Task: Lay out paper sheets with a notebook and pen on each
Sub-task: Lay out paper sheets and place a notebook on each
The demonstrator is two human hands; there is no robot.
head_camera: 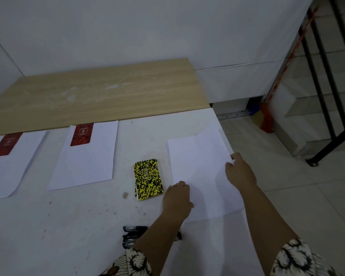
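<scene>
A stack of white paper sheets (199, 168) lies at the right of the white table (68, 226). My right hand (240, 172) pinches the right edge of the top sheet. My left hand (177, 198) rests on the stack's near left corner. A yellow-and-black speckled notebook (148, 179) lies just left of the stack. Two single sheets lie further left: the middle sheet (88, 158) bears a red notebook (82, 134), and the far-left sheet (6, 166) bears another red notebook (5, 144). Several black pens (131, 236) lie near the front, partly under my left forearm.
A wooden board (100, 94) runs along the back of the table against the white wall. The table's right edge drops to a tiled floor (287, 176). A black railing (327, 76) and a red broom (267, 118) stand at the right.
</scene>
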